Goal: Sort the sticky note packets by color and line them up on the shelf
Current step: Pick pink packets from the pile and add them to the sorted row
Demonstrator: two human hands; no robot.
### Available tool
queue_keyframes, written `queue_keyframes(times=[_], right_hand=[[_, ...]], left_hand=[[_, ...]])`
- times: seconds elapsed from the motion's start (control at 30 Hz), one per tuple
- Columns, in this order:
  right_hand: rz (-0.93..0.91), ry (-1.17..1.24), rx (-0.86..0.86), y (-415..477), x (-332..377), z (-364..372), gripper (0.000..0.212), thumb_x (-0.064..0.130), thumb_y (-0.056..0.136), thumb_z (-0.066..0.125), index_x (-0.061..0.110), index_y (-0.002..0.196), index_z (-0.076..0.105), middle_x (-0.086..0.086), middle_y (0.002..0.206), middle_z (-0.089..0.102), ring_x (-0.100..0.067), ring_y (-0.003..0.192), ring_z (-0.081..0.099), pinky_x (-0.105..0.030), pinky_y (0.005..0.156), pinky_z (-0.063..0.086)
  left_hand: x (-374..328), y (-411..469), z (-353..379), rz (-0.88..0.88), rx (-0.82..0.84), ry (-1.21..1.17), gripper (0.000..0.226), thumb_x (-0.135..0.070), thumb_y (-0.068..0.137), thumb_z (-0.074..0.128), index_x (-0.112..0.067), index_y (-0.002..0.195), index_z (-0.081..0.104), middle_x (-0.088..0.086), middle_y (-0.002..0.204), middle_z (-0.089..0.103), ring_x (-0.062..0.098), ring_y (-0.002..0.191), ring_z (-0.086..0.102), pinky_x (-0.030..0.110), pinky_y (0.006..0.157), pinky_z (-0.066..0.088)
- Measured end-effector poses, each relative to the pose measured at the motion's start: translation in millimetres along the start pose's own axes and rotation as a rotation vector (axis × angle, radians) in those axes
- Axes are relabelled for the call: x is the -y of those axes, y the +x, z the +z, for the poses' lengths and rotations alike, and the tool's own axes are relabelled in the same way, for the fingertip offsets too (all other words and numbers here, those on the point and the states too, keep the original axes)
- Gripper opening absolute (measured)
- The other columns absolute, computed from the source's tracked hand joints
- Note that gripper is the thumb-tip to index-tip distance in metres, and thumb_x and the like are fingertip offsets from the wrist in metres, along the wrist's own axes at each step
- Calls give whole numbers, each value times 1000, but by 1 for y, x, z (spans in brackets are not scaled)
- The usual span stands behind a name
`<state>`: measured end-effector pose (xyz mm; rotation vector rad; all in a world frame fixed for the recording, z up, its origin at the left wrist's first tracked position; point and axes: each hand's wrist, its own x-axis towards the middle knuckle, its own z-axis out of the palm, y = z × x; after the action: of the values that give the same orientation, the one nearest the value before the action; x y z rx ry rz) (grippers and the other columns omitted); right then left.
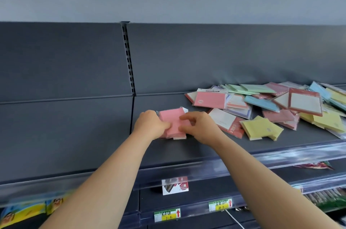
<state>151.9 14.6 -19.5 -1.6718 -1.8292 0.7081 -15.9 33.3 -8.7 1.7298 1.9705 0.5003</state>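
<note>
Looks barely begun: pink plastic-wrapped sticky-note stack [173, 118] pinched in left grip [149, 125] and right grip [201, 128] on dark grey metal shelf [187, 154]; multicoloured packet heap [271, 105] unsorted nearby.

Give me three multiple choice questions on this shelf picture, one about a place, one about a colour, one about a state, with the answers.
1. Where does the mixed pile lie relative to the left hand and right hand?
A. to their right
B. to their left
C. between them

2. The held packets are
A. blue
B. pink
C. green

3. The left hand is
A. open and idle
B. gripping the held packets
C. clenched on nothing

Answers:
1 A, the pile spreads out beyond the right hand.
2 B, the face showing between both hands is pink.
3 B, its fingers curl round the packets' left edge.
</note>
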Motion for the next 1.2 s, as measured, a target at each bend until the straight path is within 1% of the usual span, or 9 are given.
queue_keyframes(times=[0.17,0.37,0.43,0.53,0.6,0.73,0.83,1.0,1.2], right_hand=[[41,62,-12,-1,3,3,63,24,75,79,9,131,56,-3,122,66,-16,106,63,-34,96,50],[19,108,33,-4,5,-1,62,20,75,80,7,131,56,-5,121,65,-18,106,62,-34,96,49],[11,154,50,-4,5,-3,59,17,75,81,8,129,58,-3,121,65,-16,103,63,-31,93,50],[-33,237,78,-1,7,0,50,12,75,79,11,122,62,-1,119,67,-14,101,64,-28,91,52],[-67,308,87,3,13,5,51,10,77,78,12,125,60,1,118,66,-13,105,62,-31,94,51],[-82,413,167,9,36,24,69,22,79,77,19,139,43,3,112,61,-16,105,61,-35,93,51],[-139,424,201,12,60,47,52,20,78,79,13,124,57,1,105,66,-19,96,64,-34,88,53],[-202,428,291,6,109,85,37,16,78,78,13,111,62,1,100,68,-17,91,66,-33,85,54],[-245,424,393,-3,174,138,26,10,81,73,7,105,66,-6,97,71,-22,86,67,-38,80,54]], left_hand=[[-1,-14,-3,-38,36,-126,29,-24,80,71,-11,67,48,3,65,49,20,57,47,25,46,29],[-2,-25,0,-99,2,-316,10,0,75,64,5,84,60,12,70,53,22,58,46,24,52,34],[-1,-30,-1,-115,-25,-410,9,5,76,63,-1,83,62,16,83,62,25,70,52,28,62,43],[3,-39,-7,-186,-36,-732,48,8,79,66,-11,121,51,8,107,64,26,96,63,39,84,55],[7,-46,-12,-214,-45,-908,69,9,81,65,-9,141,36,9,110,65,25,97,64,41,83,57],[23,-62,-30,-162,-181,-924,36,15,84,54,-5,110,66,6,98,71,24,90,67,44,86,57],[41,-78,-47,-148,-291,-877,41,13,85,53,-25,93,66,-1,97,72,21,97,68,42,90,56],[86,-102,-76,-232,-376,-848,44,1,89,52,-25,124,54,5,107,66,22,98,66,38,82,59],[153,-121,-119,-271,-482,-878,46,3,89,58,-10,133,50,5,104,67,20,94,67,27,69,58]])
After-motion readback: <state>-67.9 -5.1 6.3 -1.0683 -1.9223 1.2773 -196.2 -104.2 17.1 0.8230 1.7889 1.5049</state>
